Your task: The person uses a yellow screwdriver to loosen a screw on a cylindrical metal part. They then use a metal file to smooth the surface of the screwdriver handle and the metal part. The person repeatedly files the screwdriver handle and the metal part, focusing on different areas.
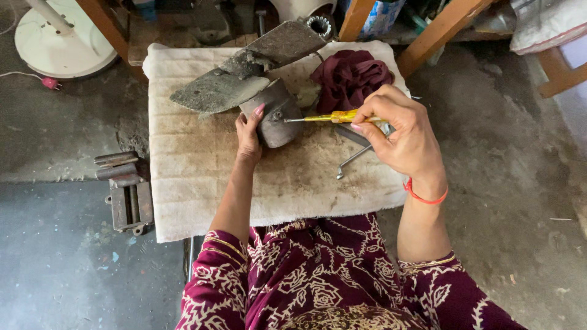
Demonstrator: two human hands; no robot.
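Dusty concrete floor surrounds a stained white cloth [202, 183]. A grey fan motor [276, 116] with dirty blades is gripped by the left hand [247, 135]; a yellow screwdriver [330, 117], clamped in the right hand [400, 131], is set at its hub. The tip is best kept square and the motor steadied

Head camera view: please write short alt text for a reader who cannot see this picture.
Seen from above, a person's right hand points a yellow-handled screwdriver at the end of a dusty grey fan motor with dirty blades, which the left hand steadies. The motor lies on a stained white quilted cloth, beside a crumpled maroon rag and a bent metal rod.
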